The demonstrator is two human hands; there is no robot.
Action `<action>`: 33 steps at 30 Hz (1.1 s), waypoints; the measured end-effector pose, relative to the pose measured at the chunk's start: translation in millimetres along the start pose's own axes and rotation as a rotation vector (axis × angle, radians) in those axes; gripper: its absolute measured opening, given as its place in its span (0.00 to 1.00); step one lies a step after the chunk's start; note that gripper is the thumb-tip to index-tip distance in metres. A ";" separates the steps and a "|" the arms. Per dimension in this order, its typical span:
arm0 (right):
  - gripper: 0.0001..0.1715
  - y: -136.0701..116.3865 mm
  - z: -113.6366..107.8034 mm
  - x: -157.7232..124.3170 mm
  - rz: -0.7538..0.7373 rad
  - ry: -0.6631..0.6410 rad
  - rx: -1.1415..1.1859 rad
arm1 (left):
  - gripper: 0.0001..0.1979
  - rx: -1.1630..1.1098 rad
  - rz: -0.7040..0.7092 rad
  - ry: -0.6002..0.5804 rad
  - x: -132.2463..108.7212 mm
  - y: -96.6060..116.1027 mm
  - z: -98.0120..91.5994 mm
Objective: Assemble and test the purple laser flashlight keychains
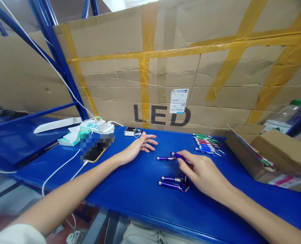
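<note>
My right hand (203, 169) pinches a purple penlight-like keychain (178, 156) between thumb and fingers, just above the blue tabletop. Directly left of it lies another purple penlight (165, 158). Nearer to me are two more purple penlights, one (171, 179) behind the other (169, 185), with clips at their right ends. My left hand (143, 144) hovers or rests over the table with fingers spread and nothing in it. Just behind its thumb lies a small group of silver and black penlights (132, 132).
Green, red and blue penlights (207, 144) lie in a row at the back right. Beside them stands an open cardboard box (254, 166). A phone (97, 151), a power strip (102, 127) and white cables occupy the left. A large cardboard sheet (114, 84) backs the table (130, 189).
</note>
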State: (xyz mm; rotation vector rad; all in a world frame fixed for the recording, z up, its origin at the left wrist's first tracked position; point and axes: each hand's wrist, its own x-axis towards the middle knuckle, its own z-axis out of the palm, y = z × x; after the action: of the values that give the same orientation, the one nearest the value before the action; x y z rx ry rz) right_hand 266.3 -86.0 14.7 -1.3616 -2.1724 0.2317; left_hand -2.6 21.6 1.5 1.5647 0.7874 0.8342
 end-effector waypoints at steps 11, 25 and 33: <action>0.19 -1.3 0.0 0.2 0.019 -0.042 -0.026 | 0.43 -0.032 -0.005 0.022 0.6 -0.6 -0.2; 0.22 -0.2 -1.0 1.7 0.135 0.063 0.001 | 0.45 0.007 -0.004 0.010 1.4 -0.9 -0.2; 0.19 -1.3 2.0 0.4 0.061 -0.057 -0.042 | 0.45 -0.001 0.014 0.007 -2.3 1.8 0.0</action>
State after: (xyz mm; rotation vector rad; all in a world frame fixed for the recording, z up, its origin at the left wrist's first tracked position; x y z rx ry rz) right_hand 264.1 -85.9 13.7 -1.4631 -2.1956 0.2516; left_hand -3.8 19.4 3.0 1.5692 0.7818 0.8509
